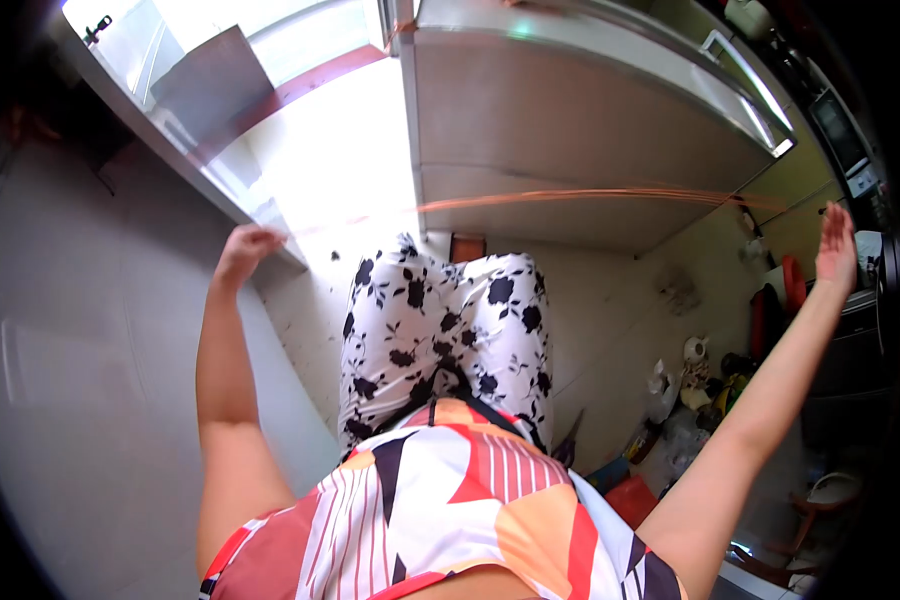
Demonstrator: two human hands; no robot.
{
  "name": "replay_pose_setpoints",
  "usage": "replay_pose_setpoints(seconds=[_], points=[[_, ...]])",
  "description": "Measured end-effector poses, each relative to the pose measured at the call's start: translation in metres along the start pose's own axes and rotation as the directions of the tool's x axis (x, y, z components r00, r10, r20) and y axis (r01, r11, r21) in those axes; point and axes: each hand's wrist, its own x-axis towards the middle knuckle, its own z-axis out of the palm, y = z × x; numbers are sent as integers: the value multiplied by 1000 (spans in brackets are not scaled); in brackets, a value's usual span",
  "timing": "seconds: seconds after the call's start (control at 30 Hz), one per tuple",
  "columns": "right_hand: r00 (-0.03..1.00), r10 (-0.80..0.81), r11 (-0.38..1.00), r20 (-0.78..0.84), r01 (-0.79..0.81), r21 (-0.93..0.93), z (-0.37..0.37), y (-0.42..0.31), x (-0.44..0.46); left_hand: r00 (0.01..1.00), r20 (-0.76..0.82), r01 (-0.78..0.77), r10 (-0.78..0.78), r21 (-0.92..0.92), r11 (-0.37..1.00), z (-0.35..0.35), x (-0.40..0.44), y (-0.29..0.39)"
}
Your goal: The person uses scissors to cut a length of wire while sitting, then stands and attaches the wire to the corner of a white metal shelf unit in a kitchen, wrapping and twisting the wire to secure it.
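A thin orange cord point(530, 197), made of several strands, stretches across the view in front of my floral-patterned legs point(445, 330). At the left, my left hand point(247, 252) is closed in a pinch on its pale, blurred end. My right hand point(837, 248) is raised at the far right, fingers stretched out and close together. The cord's right end fades near this hand, and no contact between them can be made out.
A grey metal panel point(530, 130) stands ahead, with a bright doorway point(340, 140) left of it. A large pale surface point(100, 350) fills the left side. Bags, bottles and a red container point(630, 500) lie on the tiled floor point(610, 350) at the right.
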Motion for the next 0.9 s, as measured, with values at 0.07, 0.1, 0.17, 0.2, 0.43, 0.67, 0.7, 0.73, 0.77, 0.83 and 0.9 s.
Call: replay_pose_setpoints(seconds=[0.07,0.1,0.17,0.2,0.43,0.67,0.7,0.73,0.77,0.83,0.9], points=[[987,-103,985,122,118,-125,116,-9,-73,912,181,243,-368,483,841,-19,-12,-28],[964,-157,961,216,200,-190,164,-10,-105,885,146,183,-441,763,620,-13,-20,-25],[886,-205,908,417,331,-256,234,-6,-155,907,17,141,-422,929,341,17,-22,21],[834,-215,885,508,386,-260,270,-4,-188,984,94,14,-150,802,597,33,-14,40],[348,-234,501,908,843,-194,374,34,-301,618,199,-557,761,-571,602,207,-17,247],[481,-175,594,859,748,-297,362,36,-297,817,162,-328,554,-660,676,225,-18,252],[492,-141,611,859,726,-316,362,38,-300,829,114,-376,548,-612,696,223,-20,250],[511,-155,597,846,731,-332,361,43,-301,841,64,-417,538,-557,719,223,-21,247],[527,-167,584,833,734,-347,361,48,-302,844,-12,-463,536,-522,717,225,-20,242],[541,-185,572,820,738,-358,362,55,-305,809,-121,-572,575,-385,724,228,-16,231],[538,-193,577,820,738,-348,364,60,-306,787,-165,-615,595,-289,733,228,-13,227]])
